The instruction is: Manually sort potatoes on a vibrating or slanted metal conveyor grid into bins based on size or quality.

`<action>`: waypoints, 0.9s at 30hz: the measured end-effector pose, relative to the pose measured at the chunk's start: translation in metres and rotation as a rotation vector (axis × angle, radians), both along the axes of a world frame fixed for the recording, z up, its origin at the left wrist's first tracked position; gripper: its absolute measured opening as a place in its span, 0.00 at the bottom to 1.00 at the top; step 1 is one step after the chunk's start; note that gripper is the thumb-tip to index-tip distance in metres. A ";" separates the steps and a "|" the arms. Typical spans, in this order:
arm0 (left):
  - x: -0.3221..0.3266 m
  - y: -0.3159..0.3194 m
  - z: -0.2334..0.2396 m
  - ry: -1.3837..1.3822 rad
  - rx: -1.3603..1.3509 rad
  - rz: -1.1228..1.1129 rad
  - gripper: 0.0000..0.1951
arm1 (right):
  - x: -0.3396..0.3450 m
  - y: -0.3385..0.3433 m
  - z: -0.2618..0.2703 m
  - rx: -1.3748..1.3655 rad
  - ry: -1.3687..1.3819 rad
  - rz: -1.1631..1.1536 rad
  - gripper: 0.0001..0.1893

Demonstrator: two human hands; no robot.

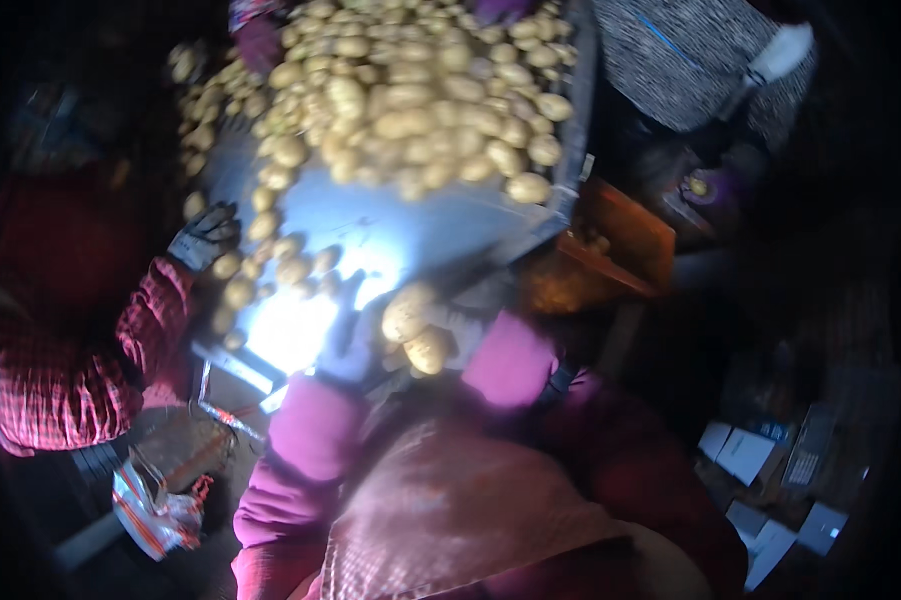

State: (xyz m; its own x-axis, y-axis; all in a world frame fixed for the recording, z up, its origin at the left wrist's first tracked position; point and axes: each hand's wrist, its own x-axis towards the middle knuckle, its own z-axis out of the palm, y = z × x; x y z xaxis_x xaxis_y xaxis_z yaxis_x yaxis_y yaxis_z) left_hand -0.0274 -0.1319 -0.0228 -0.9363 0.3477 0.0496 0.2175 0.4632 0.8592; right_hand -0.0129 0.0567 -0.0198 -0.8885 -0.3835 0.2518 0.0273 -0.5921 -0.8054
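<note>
My left hand (349,346), in a pale glove, is at the near edge of a metal sorting table (428,225). Motion blur and glare hide its fingers. My right hand (459,330), also gloved, is bent around a few potatoes (426,351) close in front of my body. These potatoes sit between my two hands, and one has dark specks. Ahead, a big heap of potatoes (420,120) covers the far part of the table. A looser row of potatoes (264,225) runs down its left side towards me.
A co-worker's gloved hand (208,234) rests by the row at left. Another gloved hand (259,45) is at the heap's far left. An orange crate (623,240) stands off the table's right corner. At far right, a person's hand (709,187) holds a potato. A plastic bag (154,510) lies lower left.
</note>
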 end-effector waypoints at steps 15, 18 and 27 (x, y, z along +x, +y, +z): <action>-0.029 0.055 -0.045 0.261 -0.315 -0.156 0.21 | 0.171 0.241 -0.012 0.027 -0.397 -0.972 0.05; -0.044 0.040 -0.071 -0.712 0.518 0.335 0.15 | 0.185 0.269 -0.009 0.142 -0.316 -1.270 0.06; -0.050 -0.008 -0.123 0.017 -0.152 0.069 0.16 | 0.100 0.303 -0.036 -0.013 -0.113 -1.151 0.17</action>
